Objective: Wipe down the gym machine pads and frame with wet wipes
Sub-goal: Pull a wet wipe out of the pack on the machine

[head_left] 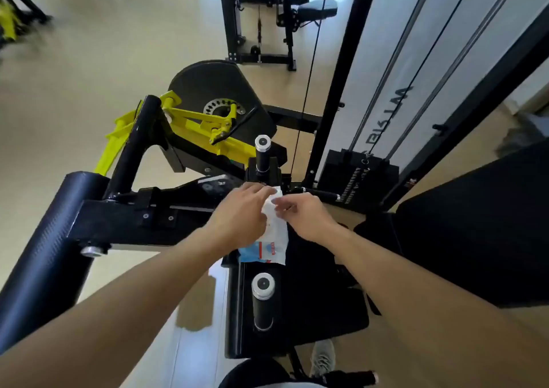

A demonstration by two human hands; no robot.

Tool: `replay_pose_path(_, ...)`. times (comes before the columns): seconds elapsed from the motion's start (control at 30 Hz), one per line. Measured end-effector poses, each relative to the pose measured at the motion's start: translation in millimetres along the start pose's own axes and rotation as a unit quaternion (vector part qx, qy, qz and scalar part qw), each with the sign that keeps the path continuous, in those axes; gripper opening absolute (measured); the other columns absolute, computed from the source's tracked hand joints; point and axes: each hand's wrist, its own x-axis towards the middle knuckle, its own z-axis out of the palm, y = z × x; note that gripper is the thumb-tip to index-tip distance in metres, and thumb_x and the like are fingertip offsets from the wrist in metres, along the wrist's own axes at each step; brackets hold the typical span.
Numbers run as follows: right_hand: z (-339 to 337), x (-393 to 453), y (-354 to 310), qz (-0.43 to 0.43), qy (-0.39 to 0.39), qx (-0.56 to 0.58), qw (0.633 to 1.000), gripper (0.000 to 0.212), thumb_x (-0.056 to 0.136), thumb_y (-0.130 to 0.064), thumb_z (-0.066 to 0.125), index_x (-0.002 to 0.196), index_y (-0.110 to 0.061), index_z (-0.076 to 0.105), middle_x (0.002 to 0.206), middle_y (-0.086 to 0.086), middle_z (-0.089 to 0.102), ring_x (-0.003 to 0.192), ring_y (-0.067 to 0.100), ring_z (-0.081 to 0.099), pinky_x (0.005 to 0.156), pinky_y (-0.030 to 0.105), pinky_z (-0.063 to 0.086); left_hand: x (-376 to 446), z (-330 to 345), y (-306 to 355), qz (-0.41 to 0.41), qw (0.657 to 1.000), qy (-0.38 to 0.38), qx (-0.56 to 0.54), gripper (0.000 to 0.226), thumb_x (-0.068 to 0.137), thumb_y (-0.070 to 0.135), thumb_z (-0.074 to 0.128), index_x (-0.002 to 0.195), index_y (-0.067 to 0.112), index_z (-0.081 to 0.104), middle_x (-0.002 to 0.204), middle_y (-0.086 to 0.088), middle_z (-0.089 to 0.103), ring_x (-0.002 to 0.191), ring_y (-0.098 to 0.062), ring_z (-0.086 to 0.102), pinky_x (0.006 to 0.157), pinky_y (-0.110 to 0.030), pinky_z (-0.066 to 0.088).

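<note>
A white and blue wet wipe packet (274, 243) lies on the black seat pad (315, 292) of the gym machine. My left hand (242, 216) grips the upper part of the packet. My right hand (303, 213) pinches a white wipe (274, 199) at the packet's top end. A black roller pad (44, 257) on the machine's black frame arm (130, 224) sits to the left. The black back pad (481, 233) stands at the right.
Two chrome-capped black handles (263, 298) (263, 152) rise beside the seat. A yellow lever assembly (190, 126) and black cam cover lie beyond. The weight stack (359, 179) with its cables stands at the right. Another machine (267, 22) stands behind, and my shoe (323, 358) is below.
</note>
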Motion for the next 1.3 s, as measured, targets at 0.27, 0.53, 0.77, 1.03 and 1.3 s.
replay_pose_path(0.27,8.3,15.3,4.3,-0.004,-0.004,-0.065,0.998,0.053,0.088,-0.023,0.079,0.137,-0.024,0.061,0.114,-0.005,0.062,0.094,0.012,0.058,0.083,0.021,0.044,-26.6,16.9,-12.0,0.074,0.977,-0.004,0.199,0.04,0.077,0.015,0.076,0.115,0.018,0.067,0.106,-0.002,0.072,0.107,-0.024,0.064,0.098,-0.038,0.048)
replay_pose_path(0.53,9.6,17.9,4.5,-0.009,0.023,-0.061,0.998,0.008,0.089,-0.027,0.076,0.085,-0.032,0.073,0.103,-0.009,0.066,0.093,0.01,0.059,0.074,0.024,0.044,-31.4,42.6,-0.8,0.017,0.979,0.026,0.202,0.024,0.081,0.033,0.064,0.102,0.023,0.071,0.103,0.001,0.068,0.104,-0.024,0.062,0.114,-0.037,0.023)
replay_pose_path(0.77,13.4,12.9,-0.1,-0.039,0.017,-0.086,0.995,0.031,0.088,-0.037,0.078,0.117,-0.033,0.07,0.099,-0.009,0.063,0.09,0.009,0.059,0.074,0.025,0.049,-33.5,46.5,2.9,0.0,0.985,0.044,0.168,0.03,0.084,0.038,0.064,0.108,0.022,0.074,0.108,0.0,0.068,0.112,-0.022,0.061,0.118,-0.037,0.016)
replay_pose_path(1.03,11.5,15.4,-9.2,-0.019,0.051,0.014,0.998,0.009,0.098,-0.027,0.065,0.098,-0.022,0.072,0.102,-0.006,0.065,0.085,0.004,0.057,0.065,0.017,0.038,-31.9,47.7,7.7,-0.019,0.979,0.0,0.203,0.023,0.085,0.036,0.059,0.097,0.021,0.072,0.101,0.002,0.071,0.107,-0.022,0.062,0.122,-0.038,-0.006)
replay_pose_path(1.3,4.6,11.6,-12.4,-0.046,0.118,0.075,0.989,0.015,0.108,-0.023,0.046,0.098,-0.025,0.057,0.092,-0.001,0.065,0.084,0.015,0.065,0.065,0.019,0.042,-29.1,55.3,6.4,-0.024,0.979,0.04,0.2,0.04,0.088,0.037,0.058,0.124,0.02,0.061,0.122,-0.004,0.066,0.116,-0.027,0.061,0.12,-0.043,0.012)
